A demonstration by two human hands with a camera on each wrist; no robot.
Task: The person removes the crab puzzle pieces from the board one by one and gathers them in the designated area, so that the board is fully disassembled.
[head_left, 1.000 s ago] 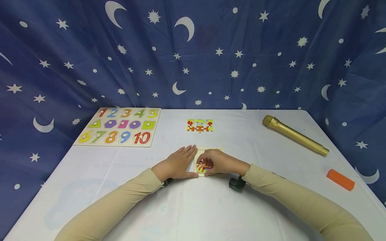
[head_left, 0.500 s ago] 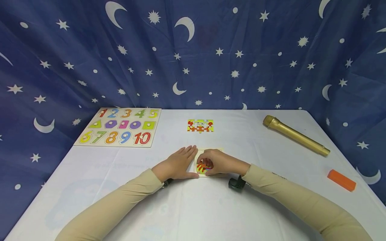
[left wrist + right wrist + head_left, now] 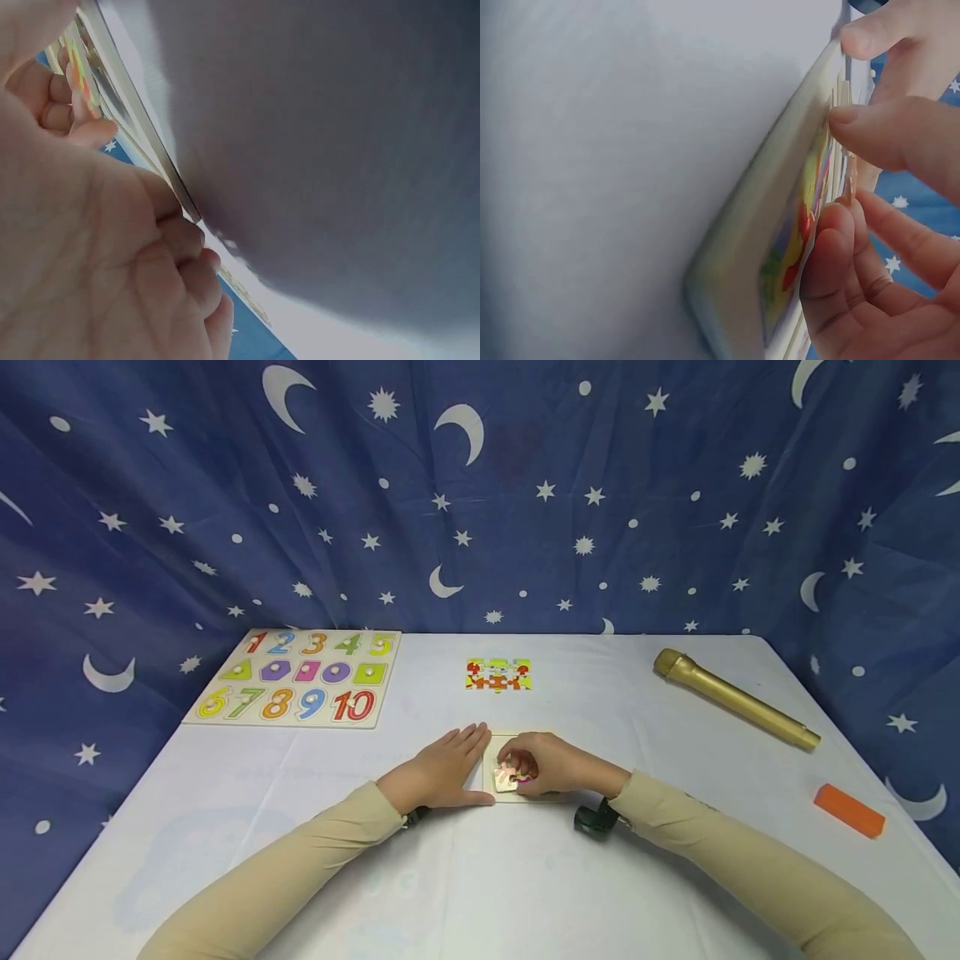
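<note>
A small framed jigsaw board lies at the middle of the table. My left hand rests flat along its left edge, fingers straight and thumb at the near corner. My right hand is over the board, pinching a puzzle piece between thumb and fingers; the piece looks tilted and catches the light. In the right wrist view the board shows a coloured picture, with the thumb and fingers close above it. Much of the board is hidden under the right hand.
Several joined puzzle pieces lie beyond the board. A number-and-shape peg board is at the back left. At the right are a gold microphone and an orange block. A blue star-patterned curtain hangs behind the table.
My right hand has shifted slightly right, and the piece at its fingertips has tilted, turning from yellow and red to a pale glare. My left hand has stayed put.
</note>
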